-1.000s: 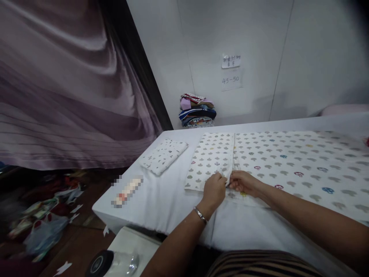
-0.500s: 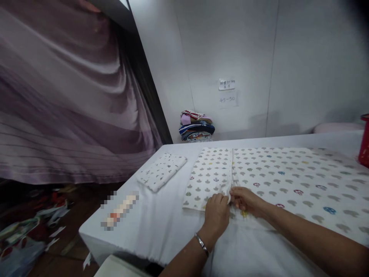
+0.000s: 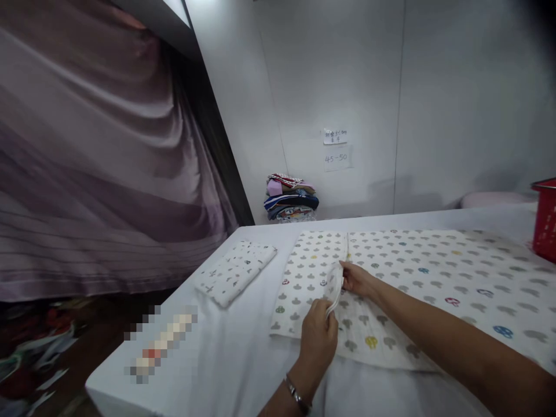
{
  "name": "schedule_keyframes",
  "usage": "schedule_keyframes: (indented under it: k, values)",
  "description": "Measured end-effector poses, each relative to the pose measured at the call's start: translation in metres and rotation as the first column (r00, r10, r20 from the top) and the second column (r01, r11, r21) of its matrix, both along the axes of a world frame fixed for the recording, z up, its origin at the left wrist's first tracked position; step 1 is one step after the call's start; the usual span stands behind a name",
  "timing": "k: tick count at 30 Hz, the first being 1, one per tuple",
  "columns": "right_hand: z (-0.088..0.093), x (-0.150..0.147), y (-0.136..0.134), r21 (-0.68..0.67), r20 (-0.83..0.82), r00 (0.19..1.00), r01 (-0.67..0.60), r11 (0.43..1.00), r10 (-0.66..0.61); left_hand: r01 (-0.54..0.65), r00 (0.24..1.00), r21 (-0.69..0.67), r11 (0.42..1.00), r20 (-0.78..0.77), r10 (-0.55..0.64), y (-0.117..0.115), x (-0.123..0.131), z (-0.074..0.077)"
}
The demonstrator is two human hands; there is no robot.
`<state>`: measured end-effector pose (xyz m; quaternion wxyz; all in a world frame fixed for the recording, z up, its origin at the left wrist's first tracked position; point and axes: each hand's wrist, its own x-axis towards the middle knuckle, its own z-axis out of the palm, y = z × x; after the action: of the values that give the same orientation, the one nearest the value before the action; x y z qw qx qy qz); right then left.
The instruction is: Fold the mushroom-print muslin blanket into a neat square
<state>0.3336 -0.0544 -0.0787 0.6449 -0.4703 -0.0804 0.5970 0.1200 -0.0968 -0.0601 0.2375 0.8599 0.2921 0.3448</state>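
Note:
A white cloth (image 3: pixel 403 278) printed with grey and coloured mushrooms lies spread over the table, its left part folded over along a seam. My left hand (image 3: pixel 319 330) is closed on the lifted hem of that fold near the front edge. Farther up the same hem, my right hand (image 3: pixel 357 280) pinches the cloth between thumb and fingers. Between the two hands the edge stands raised off the layer below. A silver bracelet (image 3: pixel 296 395) circles my left wrist.
A folded white printed cloth (image 3: pixel 237 272) rests on the white table (image 3: pixel 226 347) at left, with a pixelated item (image 3: pixel 163 344) nearer me. Folded fabrics (image 3: pixel 291 197) are stacked by the wall. A red basket (image 3: pixel 545 223) stands at right, and a purple curtain (image 3: pixel 95 145) hangs at left.
My right hand has moved up along the hem, away from my left hand, and the edge between them is now lifted. The view has shifted slightly.

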Motion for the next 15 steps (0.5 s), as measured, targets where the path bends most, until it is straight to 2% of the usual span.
schedule_keyframes:
  k: [3,8,11,15]
  values:
    - [-0.003,0.009,0.021,0.004,-0.026,0.994,0.103,0.995,-0.103,-0.022,0.999,-0.060,0.998,0.031,0.024,0.004,-0.003,0.003]
    - [-0.009,0.023,0.050,0.001,-0.050,0.971,0.236,0.972,-0.235,-0.084,0.985,-0.258,0.962,0.126,0.120,0.014,-0.008,0.012]
    - [-0.013,0.031,0.060,0.010,-0.036,0.969,0.246,0.969,-0.246,-0.073,0.961,-0.390,0.918,0.220,0.170,0.021,-0.011,0.016]
    - [-0.018,0.038,0.067,0.013,0.047,0.983,0.177,0.984,-0.178,-0.035,0.937,-0.490,0.871,0.287,0.200,0.029,-0.014,0.018]
